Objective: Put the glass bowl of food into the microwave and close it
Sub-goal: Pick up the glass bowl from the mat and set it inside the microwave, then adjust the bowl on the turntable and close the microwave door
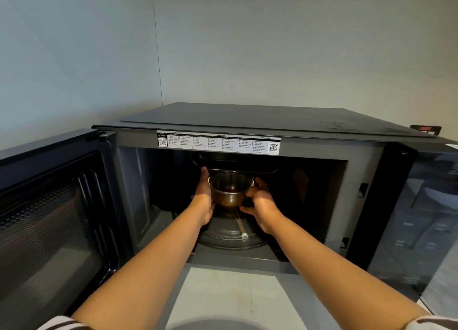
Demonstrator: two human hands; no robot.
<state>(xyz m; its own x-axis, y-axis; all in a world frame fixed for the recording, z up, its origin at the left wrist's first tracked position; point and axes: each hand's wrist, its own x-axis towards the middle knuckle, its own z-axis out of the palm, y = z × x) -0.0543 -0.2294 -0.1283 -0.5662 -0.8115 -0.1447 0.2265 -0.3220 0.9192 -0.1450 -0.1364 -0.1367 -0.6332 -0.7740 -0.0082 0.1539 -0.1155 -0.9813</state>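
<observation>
A dark grey microwave (247,121) stands in front of me with its cavity open. Its door (54,210) is swung wide to the left. Both my arms reach into the cavity. A small glass bowl (230,189) with dark brownish food is held between my hands, just above the round glass turntable (233,235). My left hand (204,195) grips the bowl's left side, thumb up along the rim. Cupping the right side is my right hand (260,203). Whether the bowl's base touches the turntable I cannot tell.
A metal rack (235,166) sits high in the cavity behind the bowl. A white instruction label (218,142) runs along the top front edge. The glossy control panel (426,218) is on the right. A light counter (230,297) lies below; walls form a corner behind.
</observation>
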